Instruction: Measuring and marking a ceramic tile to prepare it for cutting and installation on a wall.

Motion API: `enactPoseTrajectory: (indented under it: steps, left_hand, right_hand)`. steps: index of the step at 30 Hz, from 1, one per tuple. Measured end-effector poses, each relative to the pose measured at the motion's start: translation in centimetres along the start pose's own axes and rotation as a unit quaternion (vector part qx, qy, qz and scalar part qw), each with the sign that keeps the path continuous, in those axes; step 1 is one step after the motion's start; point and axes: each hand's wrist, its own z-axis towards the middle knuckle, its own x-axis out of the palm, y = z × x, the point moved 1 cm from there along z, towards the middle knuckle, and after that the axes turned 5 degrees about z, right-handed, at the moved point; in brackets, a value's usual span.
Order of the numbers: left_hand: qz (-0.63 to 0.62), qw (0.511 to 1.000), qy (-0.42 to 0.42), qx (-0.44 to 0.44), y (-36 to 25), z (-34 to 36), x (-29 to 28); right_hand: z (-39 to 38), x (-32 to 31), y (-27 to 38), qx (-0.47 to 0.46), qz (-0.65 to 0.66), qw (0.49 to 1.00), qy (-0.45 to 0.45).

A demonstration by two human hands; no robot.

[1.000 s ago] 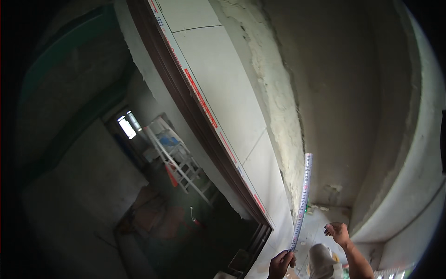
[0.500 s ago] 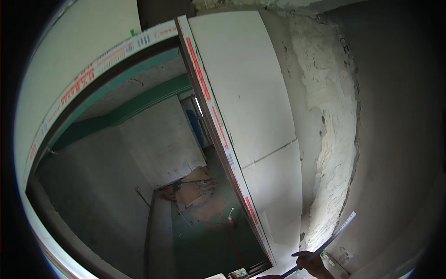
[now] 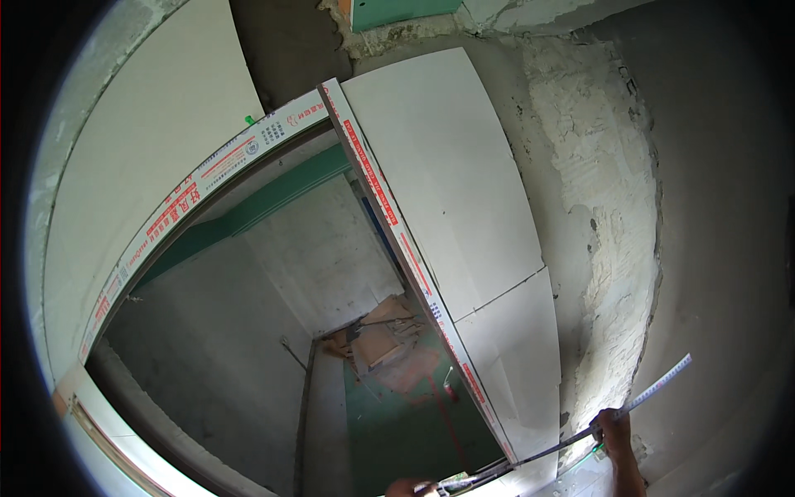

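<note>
In the head view, a long thin metal measuring tape point(image 3: 580, 431) ran across the bottom of the picture. Its long line went from low on the left up to the right, and its far tip poked out past the right hand toward the grey wall. The right hand point(image 3: 611, 431) was wrapped around the tape near the middle, fingers closed on it. The left hand point(image 3: 406, 487) was at the very bottom edge, and only a small bit of it showed. It sat at the low end of the tape, but I could not tell if it was pinching the tape or just touching it. The tape lay between the two hands, so each hand was at one part of it, and the right hand was higher and showed more.

The tape crossed the foot of the tall white wall panels point(image 3: 464, 199). Beside them ran a white door frame strip with red printed marks point(image 3: 397, 232). To the right of the panels was a rough patch of lumpy grey plaster point(image 3: 604, 248) on the bare wall.

Through the doorway was another room with grey walls and a green floor point(image 3: 397, 422). A pile of flat brown cardboard pieces point(image 3: 381, 331) lay on that floor by the far wall. A green band point(image 3: 273, 203) ran along the top of that room.
</note>
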Motion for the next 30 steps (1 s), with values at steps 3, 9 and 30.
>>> enactPoseTrajectory:
  steps: [3, 9, 30]
  left_hand:
    - [0.13, 0.991, -0.024, 0.035, -2.6, 0.8, -6.1]
    - [0.116, 0.984, -0.132, -0.024, -3.4, 3.4, -13.6]
    - [0.128, 0.849, -0.497, 0.124, -43.4, 32.0, -57.3]
  right_hand:
    - [0.0, -0.2, 1.1, -0.042, 0.039, 0.998, 0.009]
    - [1.7, -0.3, 3.6, -0.107, 0.075, 0.991, 0.012]
    - [13.2, 27.6, 31.8, -0.696, -0.064, 0.692, 0.179]
